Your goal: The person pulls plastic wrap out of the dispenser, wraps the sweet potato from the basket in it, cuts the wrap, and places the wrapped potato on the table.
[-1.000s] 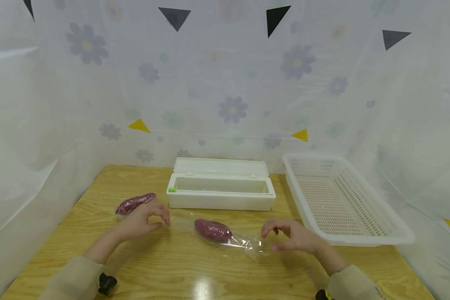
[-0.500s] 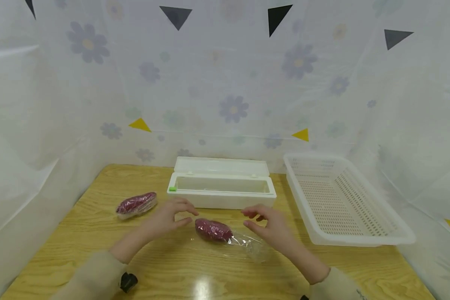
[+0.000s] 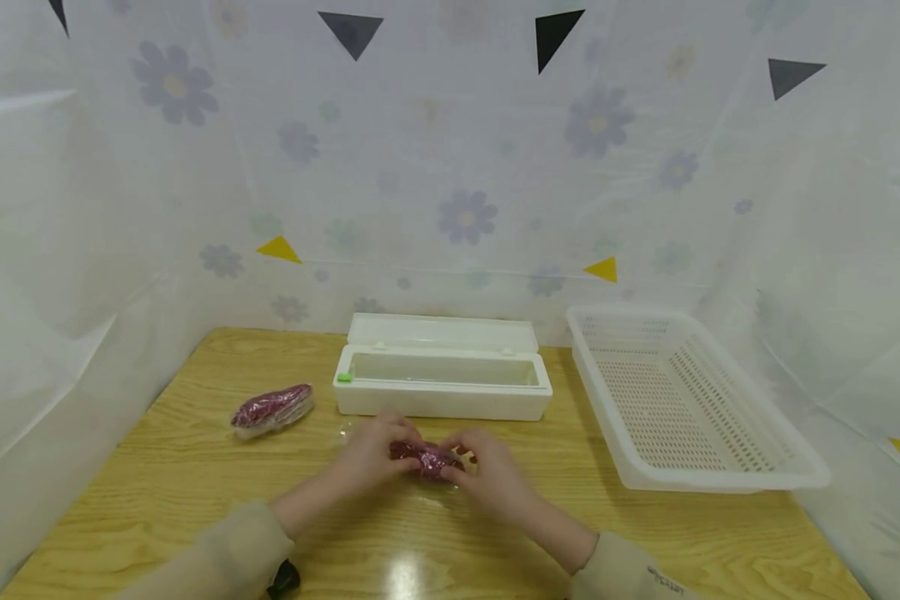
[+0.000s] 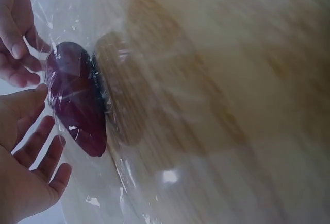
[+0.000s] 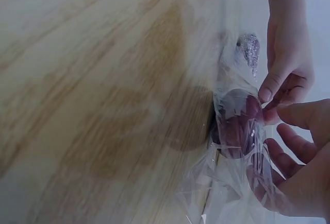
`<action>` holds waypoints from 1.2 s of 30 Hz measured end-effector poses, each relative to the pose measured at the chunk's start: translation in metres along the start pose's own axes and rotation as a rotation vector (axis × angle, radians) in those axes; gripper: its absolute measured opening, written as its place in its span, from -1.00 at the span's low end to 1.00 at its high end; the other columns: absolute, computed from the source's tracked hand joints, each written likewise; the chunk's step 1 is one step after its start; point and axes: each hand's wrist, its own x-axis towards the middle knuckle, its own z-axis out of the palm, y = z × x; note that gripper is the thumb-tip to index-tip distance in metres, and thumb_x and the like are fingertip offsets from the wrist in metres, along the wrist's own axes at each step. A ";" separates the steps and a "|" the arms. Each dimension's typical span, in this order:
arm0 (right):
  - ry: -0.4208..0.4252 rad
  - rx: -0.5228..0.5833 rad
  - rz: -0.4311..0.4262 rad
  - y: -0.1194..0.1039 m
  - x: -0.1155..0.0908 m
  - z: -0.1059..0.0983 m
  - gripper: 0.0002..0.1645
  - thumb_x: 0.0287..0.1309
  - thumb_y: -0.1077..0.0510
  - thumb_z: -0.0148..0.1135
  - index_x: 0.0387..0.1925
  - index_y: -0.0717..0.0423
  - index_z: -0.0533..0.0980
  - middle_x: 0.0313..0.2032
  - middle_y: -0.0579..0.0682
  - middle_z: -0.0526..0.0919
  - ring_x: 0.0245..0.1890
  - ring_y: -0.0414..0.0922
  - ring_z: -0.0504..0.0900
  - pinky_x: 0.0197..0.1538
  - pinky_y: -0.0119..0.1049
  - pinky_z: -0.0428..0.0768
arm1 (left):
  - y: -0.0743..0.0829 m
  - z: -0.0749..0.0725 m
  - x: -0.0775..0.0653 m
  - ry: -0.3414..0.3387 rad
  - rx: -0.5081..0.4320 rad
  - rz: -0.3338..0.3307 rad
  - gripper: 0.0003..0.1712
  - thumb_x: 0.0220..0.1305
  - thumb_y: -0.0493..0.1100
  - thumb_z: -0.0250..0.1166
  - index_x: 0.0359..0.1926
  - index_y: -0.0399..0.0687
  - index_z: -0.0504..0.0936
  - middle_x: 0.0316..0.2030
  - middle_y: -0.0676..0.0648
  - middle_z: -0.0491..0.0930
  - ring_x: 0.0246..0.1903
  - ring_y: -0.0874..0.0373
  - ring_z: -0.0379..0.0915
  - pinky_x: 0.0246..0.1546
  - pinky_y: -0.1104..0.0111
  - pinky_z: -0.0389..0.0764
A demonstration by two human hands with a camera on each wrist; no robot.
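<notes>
A purple sweet potato (image 3: 429, 460) lies on the wooden table, covered in clear cling film (image 5: 201, 183) that spreads loosely past its ends. My left hand (image 3: 375, 450) holds its left end, thumb on the near side and fingers over the far side. At the other end my right hand (image 3: 487, 471) grips it in the same way. In the right wrist view, some right fingers (image 5: 265, 170) show through the film. The left wrist view has the left thumb (image 4: 37, 96) right at the film on the sweet potato's edge. Both hands partly hide it in the head view.
A second film-wrapped sweet potato (image 3: 272, 410) lies on the left of the wooden table (image 3: 195, 500). Behind the hands stands a long white film dispenser box (image 3: 442, 404) with its lid raised. A white perforated basket (image 3: 720, 479) sits at the right.
Both hands have moved inward from the film's two ends, first reaching above the sweet potato and now holding it at both ends. The film's loose ends have been drawn in.
</notes>
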 end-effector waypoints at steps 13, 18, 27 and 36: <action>0.043 -0.172 -0.090 0.011 0.011 0.013 -0.74 -0.03 0.24 0.39 -0.24 0.05 0.58 -0.18 -0.06 0.59 -0.10 -0.09 0.55 -0.02 -0.16 0.55 | -0.002 0.006 0.006 -0.013 0.012 -0.024 -0.79 0.00 -0.16 0.46 -0.26 0.04 0.72 -0.31 0.14 0.63 -0.21 0.22 0.42 -0.13 0.31 0.46; 0.015 -0.153 -0.089 0.013 0.014 0.011 -0.74 -0.05 0.26 0.38 -0.26 0.04 0.56 -0.22 -0.07 0.60 -0.10 -0.06 0.55 -0.01 -0.12 0.54 | -0.004 0.004 0.008 -0.031 0.032 -0.012 -0.76 -0.03 -0.14 0.48 -0.25 0.06 0.72 -0.30 0.14 0.63 -0.22 0.21 0.43 -0.12 0.28 0.44; -0.025 -0.138 -0.062 0.017 0.018 0.008 -0.73 0.00 0.16 0.39 -0.21 0.03 0.56 -0.20 -0.09 0.61 -0.11 -0.09 0.55 -0.06 -0.21 0.53 | -0.008 0.005 0.011 -0.042 0.065 0.021 -0.65 -0.13 -0.12 0.53 -0.22 0.04 0.71 -0.29 0.10 0.63 -0.21 0.17 0.42 -0.13 0.26 0.43; -0.053 -0.132 -0.022 0.020 0.020 0.007 -0.64 -0.04 0.09 0.45 -0.19 0.02 0.51 -0.18 -0.10 0.57 -0.10 -0.11 0.52 -0.06 -0.22 0.52 | -0.006 0.005 0.013 -0.101 0.068 0.013 -0.55 -0.15 -0.15 0.54 -0.14 0.00 0.67 -0.21 0.04 0.63 -0.15 0.11 0.49 -0.04 0.17 0.45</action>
